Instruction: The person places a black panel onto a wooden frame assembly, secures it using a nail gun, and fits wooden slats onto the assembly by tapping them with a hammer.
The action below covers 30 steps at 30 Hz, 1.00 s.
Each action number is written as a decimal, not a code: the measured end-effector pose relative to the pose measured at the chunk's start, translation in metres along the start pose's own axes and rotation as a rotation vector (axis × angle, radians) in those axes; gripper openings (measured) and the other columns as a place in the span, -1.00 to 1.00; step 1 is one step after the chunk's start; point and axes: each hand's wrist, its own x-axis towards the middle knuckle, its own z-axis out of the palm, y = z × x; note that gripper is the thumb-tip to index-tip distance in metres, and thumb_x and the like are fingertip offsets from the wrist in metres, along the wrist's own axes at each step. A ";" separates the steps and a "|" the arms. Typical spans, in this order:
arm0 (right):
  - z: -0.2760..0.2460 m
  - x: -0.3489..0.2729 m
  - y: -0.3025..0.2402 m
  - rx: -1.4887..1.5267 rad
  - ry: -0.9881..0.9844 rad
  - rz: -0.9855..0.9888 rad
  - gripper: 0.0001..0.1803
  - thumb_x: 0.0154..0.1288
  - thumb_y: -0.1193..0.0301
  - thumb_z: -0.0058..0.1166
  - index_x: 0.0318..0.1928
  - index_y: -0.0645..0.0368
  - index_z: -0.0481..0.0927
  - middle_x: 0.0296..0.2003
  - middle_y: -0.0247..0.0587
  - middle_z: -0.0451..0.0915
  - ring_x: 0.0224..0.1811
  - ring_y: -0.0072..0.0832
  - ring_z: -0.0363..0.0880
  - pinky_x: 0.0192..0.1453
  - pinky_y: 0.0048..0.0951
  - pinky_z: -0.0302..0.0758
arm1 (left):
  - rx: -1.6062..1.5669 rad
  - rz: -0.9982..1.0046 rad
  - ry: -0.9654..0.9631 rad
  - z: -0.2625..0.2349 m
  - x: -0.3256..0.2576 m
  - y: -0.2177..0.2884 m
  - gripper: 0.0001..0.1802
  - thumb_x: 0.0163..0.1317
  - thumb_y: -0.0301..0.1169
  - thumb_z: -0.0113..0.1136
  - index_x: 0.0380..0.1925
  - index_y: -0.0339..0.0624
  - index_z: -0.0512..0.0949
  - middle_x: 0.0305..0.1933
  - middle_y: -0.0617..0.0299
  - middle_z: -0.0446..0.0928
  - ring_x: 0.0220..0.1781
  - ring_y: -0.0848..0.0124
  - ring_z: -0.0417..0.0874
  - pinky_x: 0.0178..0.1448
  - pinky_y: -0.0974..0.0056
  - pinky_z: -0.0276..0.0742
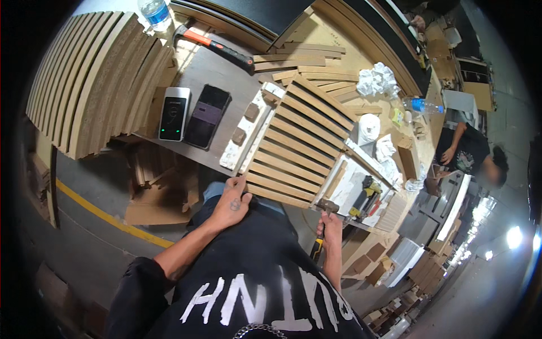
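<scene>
We see the left hand point(232, 199) gripping the near corner of the slatted panel of light wooden strips point(296, 147), fingers curled on its edge. The panel lies centre frame on the grey workbench point(217, 70). The right hand point(330, 226) is closed around a yellow-and-black-handled hammer point(323, 223), head touching the panel's 5 o'clock edge, we think; the view is small there. Two dark phones point(193, 114) lie at the panel's 9 o'clock, an orange-handled hammer point(212, 45) at 11.
</scene>
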 end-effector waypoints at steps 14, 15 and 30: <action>0.010 0.005 -0.003 -0.014 -0.079 0.034 -0.84 0.46 0.33 0.08 -0.20 0.15 0.46 -0.51 -0.38 0.37 -0.63 -0.64 0.29 -0.64 -0.55 0.22 | -0.135 0.021 0.089 0.001 0.002 -0.017 -0.45 0.25 -0.46 0.14 0.25 -0.43 0.37 0.12 -0.30 0.41 0.16 -0.16 0.45 0.28 0.03 0.37; 0.007 0.005 -0.003 0.056 -0.043 0.042 -0.79 0.44 0.35 0.10 -0.32 0.14 0.41 -0.52 -0.35 0.39 -0.64 -0.62 0.31 -0.66 -0.53 0.23 | -0.131 0.015 0.096 0.001 0.003 -0.017 -0.45 0.25 -0.46 0.14 0.25 -0.43 0.37 0.12 -0.30 0.41 0.16 -0.16 0.45 0.28 0.03 0.37; -0.003 0.013 -0.013 -0.021 0.018 0.011 -0.84 0.47 0.35 0.06 -0.23 0.17 0.49 -0.52 -0.40 0.36 -0.64 -0.64 0.26 -0.64 -0.56 0.22 | -0.163 0.113 0.242 0.026 0.003 -0.029 -0.47 0.32 -0.48 0.11 0.30 -0.32 0.40 -0.08 -0.04 0.46 -0.01 0.13 0.47 0.06 0.17 0.47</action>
